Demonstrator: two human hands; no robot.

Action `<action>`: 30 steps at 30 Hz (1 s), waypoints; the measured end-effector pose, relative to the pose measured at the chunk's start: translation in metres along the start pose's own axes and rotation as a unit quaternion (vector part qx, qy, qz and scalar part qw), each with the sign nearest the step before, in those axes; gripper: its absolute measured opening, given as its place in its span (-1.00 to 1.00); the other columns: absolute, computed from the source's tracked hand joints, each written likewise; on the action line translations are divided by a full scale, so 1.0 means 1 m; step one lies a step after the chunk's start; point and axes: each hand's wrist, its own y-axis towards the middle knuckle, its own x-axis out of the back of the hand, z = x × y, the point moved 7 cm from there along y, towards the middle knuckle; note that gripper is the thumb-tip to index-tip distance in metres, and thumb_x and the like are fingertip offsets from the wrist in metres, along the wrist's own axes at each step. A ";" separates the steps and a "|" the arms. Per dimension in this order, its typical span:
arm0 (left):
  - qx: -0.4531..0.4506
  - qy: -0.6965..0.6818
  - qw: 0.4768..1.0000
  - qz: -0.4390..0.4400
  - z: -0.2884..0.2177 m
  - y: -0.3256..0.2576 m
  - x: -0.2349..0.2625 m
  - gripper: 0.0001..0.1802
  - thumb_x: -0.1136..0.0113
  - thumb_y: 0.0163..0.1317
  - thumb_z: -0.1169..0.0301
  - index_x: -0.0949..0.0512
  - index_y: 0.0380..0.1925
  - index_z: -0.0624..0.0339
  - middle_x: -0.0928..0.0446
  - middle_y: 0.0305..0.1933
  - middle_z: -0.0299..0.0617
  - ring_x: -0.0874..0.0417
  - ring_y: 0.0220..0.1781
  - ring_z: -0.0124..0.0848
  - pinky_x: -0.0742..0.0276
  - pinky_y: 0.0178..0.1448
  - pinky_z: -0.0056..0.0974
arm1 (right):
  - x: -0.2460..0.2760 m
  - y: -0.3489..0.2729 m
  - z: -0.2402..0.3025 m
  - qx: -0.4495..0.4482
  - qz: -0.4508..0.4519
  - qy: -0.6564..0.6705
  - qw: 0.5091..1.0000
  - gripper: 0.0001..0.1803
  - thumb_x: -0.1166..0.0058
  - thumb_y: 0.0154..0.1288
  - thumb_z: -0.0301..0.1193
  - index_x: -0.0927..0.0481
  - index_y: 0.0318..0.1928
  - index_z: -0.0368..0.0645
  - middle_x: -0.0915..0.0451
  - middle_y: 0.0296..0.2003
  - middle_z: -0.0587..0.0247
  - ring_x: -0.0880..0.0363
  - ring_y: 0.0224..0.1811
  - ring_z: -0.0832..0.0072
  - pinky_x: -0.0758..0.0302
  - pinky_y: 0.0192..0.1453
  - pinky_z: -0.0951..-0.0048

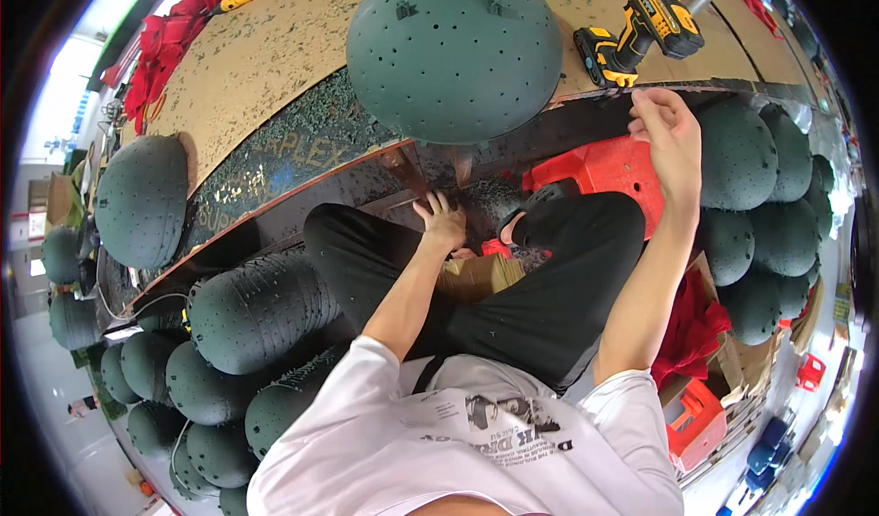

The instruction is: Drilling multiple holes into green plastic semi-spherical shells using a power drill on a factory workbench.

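A large dark green dome (455,58), dotted with small holes, rests rounded side up at the bench's near edge, in front of me. My left hand (443,221) is low between my knees, under the bench edge, its fingers spread and no object visible in them. My right hand (668,131) is raised at the bench edge on the right, fingers curled in a pinch. Whatever those fingers may hold is too small to make out. Just beyond that hand, a yellow and black cordless drill (645,26) lies on the bench, apart from it.
Green shavings cover the cardboard-topped bench (265,49). Stacked domes (265,310) lie at my left, and more domes (732,159) are piled at my right. A red plastic stool (604,173) stands under the bench by my right knee. A cardboard box (481,276) sits between my legs.
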 end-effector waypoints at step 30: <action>-0.135 -0.102 0.891 -0.421 -0.021 0.083 0.407 -0.58 -0.19 0.14 0.12 -0.71 -0.34 0.32 -0.65 -0.21 0.17 -0.68 -0.07 0.04 -0.63 -0.02 0.01 | 0.042 -0.084 -0.087 0.078 0.102 0.361 0.924 -0.48 0.09 0.44 -0.52 -0.23 0.37 -0.34 -0.39 -0.23 0.25 -0.30 -0.32 0.56 -0.27 -0.12 0.46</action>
